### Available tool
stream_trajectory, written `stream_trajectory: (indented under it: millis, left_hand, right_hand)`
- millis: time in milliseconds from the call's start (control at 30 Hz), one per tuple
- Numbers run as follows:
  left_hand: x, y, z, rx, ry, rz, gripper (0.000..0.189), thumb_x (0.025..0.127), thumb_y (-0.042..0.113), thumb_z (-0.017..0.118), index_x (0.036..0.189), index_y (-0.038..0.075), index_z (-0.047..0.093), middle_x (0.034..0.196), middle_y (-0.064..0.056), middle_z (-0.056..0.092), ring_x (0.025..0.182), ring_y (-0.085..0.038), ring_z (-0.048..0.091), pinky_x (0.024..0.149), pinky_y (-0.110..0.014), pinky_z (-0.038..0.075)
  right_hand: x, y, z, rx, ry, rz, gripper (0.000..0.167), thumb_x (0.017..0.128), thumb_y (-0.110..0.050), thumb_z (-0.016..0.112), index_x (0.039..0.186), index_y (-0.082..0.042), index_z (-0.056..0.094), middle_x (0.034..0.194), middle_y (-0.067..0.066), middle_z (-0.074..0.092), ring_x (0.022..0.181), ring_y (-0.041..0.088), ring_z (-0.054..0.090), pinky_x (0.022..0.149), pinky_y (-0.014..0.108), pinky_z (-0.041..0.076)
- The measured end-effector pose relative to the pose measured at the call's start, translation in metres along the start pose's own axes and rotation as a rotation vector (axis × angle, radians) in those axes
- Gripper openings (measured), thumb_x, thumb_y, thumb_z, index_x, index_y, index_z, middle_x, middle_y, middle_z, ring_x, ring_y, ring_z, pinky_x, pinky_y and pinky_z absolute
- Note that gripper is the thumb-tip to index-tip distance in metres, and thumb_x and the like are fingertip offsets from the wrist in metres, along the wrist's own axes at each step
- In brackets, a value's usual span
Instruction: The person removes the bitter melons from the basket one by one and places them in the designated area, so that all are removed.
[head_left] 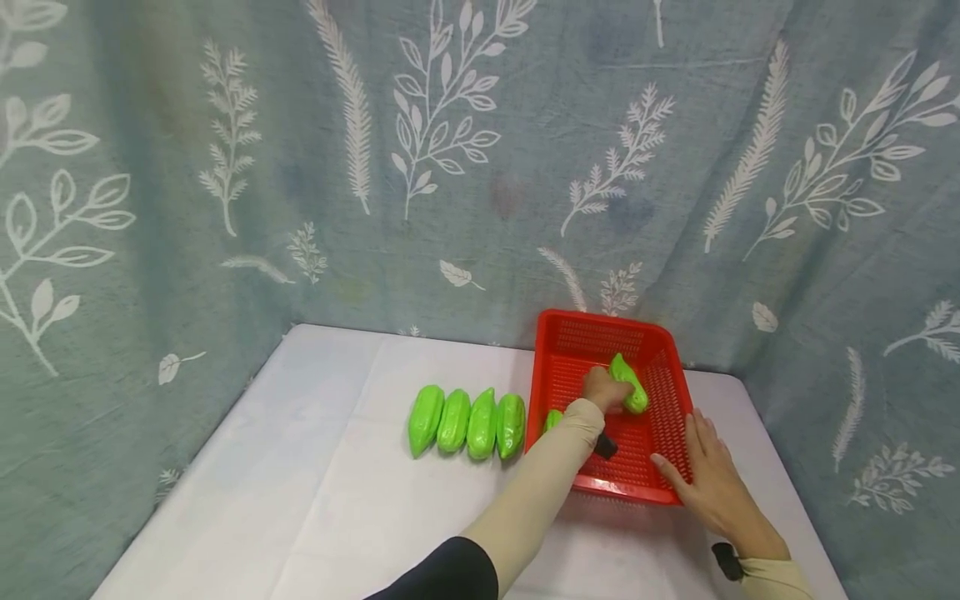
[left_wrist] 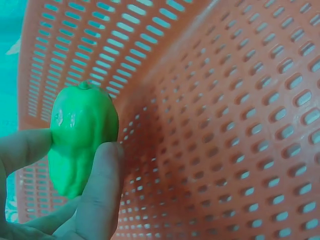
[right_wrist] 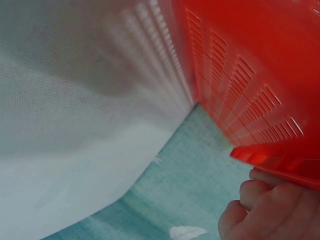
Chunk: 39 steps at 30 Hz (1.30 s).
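Note:
My left hand (head_left: pixel 602 388) is inside the red plastic basket (head_left: pixel 600 319), above its floor. Between thumb and fingers it pinches a glossy green ribbed vegetable (left_wrist: pixel 82 135), which looks like a bitter melon. In the head view that vegetable (head_left: pixel 628 383) lies at a slant. Another green vegetable (head_left: pixel 552 419) shows in the basket's left part, mostly hidden by my left forearm. My right hand (head_left: pixel 708 483) holds the basket at its front right corner, thumb on the inner side and fingers along the outside of the rim. In the right wrist view, fingers (right_wrist: pixel 265 200) show right at the rim.
Several similar green vegetables (head_left: pixel 452 421) lie side by side in a row on the white table (head_left: pixel 360 517), left of the basket. A grey-green curtain (head_left: pixel 487 233) with white leaf prints hangs close behind the basket and along the table's sides.

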<state>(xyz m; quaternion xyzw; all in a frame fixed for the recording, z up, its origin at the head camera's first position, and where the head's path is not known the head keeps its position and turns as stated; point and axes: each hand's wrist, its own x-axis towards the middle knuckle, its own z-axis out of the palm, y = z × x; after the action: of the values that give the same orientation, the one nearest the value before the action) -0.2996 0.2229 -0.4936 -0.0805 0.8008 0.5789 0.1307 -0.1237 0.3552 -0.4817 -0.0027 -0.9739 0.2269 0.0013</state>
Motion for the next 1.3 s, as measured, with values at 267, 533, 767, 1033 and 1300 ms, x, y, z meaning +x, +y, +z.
stream_trajectory:
  millis: [267,533,767,1033,1300]
  left_hand:
    - [-0.011,0.01,-0.014,-0.091,-0.082,-0.002,0.021,0.082,0.006,0.083,0.091,-0.003,0.067,0.073,-0.015,0.071,0.067,-0.033,0.077,0.068,-0.044,0.067]
    - [-0.023,0.013,-0.026,-0.087,-0.14,0.029,0.016,0.086,0.011,0.079,0.092,-0.002,0.071,0.074,-0.013,0.073,0.079,-0.036,0.079,0.08,-0.048,0.065]
    - [-0.036,0.016,-0.044,-0.132,-0.23,0.081,0.019,0.09,0.012,0.076,0.099,-0.005,0.073,0.081,-0.015,0.076,0.086,-0.037,0.079,0.088,-0.051,0.063]
    - [-0.033,0.009,-0.064,-0.194,-0.33,0.117,0.037,0.09,0.015,0.075,0.117,-0.01,0.07,0.085,-0.015,0.076,0.092,-0.039,0.078,0.091,-0.051,0.062]
    - [-0.036,0.006,-0.093,-0.22,-0.404,0.136,0.042,0.092,0.016,0.075,0.126,-0.008,0.068,0.088,-0.015,0.076,0.074,-0.019,0.073,0.088,-0.048,0.064]
  right_hand:
    - [-0.001,-0.003,-0.002,-0.017,-0.012,-0.002,0.107,0.1,-0.065,0.048,0.161,0.01,0.002,0.168,0.036,0.004,0.155,0.055,0.003,0.122,0.077,0.012]
    - [-0.002,-0.003,-0.004,-0.02,-0.026,0.01,0.109,0.099,-0.066,0.049,0.16,0.012,0.002,0.167,0.037,0.004,0.154,0.057,0.003,0.121,0.078,0.012]
    - [-0.003,-0.003,-0.004,-0.016,-0.023,-0.005,0.108,0.1,-0.064,0.049,0.16,0.011,0.0,0.167,0.038,0.002,0.154,0.058,0.002,0.121,0.079,0.011]
    - [-0.002,-0.003,-0.005,-0.02,-0.004,-0.037,0.107,0.1,-0.064,0.048,0.16,0.013,0.002,0.167,0.038,0.004,0.154,0.058,0.002,0.119,0.08,0.012]
    - [-0.003,-0.001,-0.003,-0.02,-0.011,-0.039,0.107,0.101,-0.065,0.047,0.16,0.012,0.0,0.167,0.038,0.001,0.154,0.058,-0.001,0.12,0.08,0.01]
